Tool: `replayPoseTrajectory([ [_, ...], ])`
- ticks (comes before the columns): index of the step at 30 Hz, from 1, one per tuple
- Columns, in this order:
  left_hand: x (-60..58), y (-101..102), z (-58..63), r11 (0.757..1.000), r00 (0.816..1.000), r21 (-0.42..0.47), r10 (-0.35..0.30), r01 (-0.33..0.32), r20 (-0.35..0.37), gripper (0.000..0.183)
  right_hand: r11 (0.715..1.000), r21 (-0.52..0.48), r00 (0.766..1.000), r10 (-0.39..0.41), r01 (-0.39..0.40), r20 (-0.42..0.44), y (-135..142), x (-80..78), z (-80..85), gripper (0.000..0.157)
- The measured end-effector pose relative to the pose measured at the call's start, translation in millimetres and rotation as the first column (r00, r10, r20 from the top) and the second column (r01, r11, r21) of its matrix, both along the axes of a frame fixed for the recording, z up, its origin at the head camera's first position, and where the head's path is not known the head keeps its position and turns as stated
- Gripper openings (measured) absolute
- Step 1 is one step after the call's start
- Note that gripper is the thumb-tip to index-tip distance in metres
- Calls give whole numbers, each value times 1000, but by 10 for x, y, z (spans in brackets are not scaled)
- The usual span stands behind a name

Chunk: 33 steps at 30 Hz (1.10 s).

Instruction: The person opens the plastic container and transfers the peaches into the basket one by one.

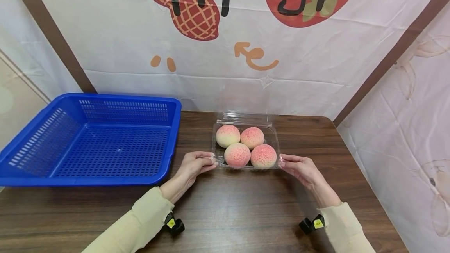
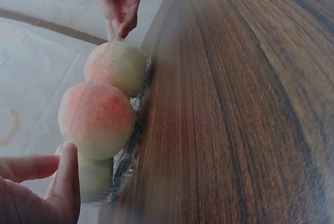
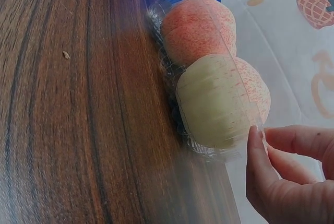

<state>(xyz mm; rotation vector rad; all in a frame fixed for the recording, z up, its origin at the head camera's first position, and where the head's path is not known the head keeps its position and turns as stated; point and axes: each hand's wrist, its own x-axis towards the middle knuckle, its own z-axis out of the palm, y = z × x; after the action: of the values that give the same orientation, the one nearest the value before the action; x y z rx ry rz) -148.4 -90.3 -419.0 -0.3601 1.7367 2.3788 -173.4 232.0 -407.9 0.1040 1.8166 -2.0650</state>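
Observation:
Several pink-and-cream peaches [image 1: 237, 155] sit in a clear plastic clamshell container [image 1: 214, 139], whose lid [image 1: 242, 118] stands raised at the back. At the container's front left corner, my left hand [image 1: 197, 166] pinches the rim between thumb and fingers. My right hand [image 1: 301, 170] pinches the front right corner the same way. Seen from the left wrist, the thumb and a finger meet at the clear edge beside a peach [image 2: 96, 119]. In the right wrist view, a pale peach [image 3: 214, 101] lies just beyond the pinching fingertips [image 3: 255, 143].
A large blue plastic basket [image 1: 170, 128] with slotted walls stands on the left of the dark wooden table [image 1: 239, 214]. Behind the table hangs a white printed curtain [image 1: 302, 57], close to the raised lid. Another fabric panel [image 1: 397, 136] borders the right side.

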Motion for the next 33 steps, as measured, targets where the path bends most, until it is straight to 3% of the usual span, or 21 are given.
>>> replayPoseTrajectory([
  [14, 19, 10, 79, 988, 1000, -153, -18, 17, -3, 31, 995, 96, 999, 27, -24, -35, -18, 0, 46, 48],
  [22, 23, 26, 126, 964, 998, -265, -44, 33, -36, 28, 959, 281, 997, 45, -28, -56, -53, 9, 114, 46],
  [24, 22, 28, 138, 942, 997, -334, -58, 40, -46, 29, 948, 315, 996, 56, -33, -66, -66, 10, 135, 46],
  [26, 20, 30, 150, 904, 996, -426, -74, 42, -58, 29, 941, 337, 995, 62, -34, -74, -81, 11, 155, 46],
  [31, 17, 22, 173, 793, 990, -608, -115, 40, -85, 30, 931, 361, 992, 89, -53, -85, -106, 6, 189, 47],
  [33, 14, 21, 183, 773, 988, -633, -129, 44, -89, 32, 929, 363, 990, 107, -68, -88, -107, -1, 190, 47],
])
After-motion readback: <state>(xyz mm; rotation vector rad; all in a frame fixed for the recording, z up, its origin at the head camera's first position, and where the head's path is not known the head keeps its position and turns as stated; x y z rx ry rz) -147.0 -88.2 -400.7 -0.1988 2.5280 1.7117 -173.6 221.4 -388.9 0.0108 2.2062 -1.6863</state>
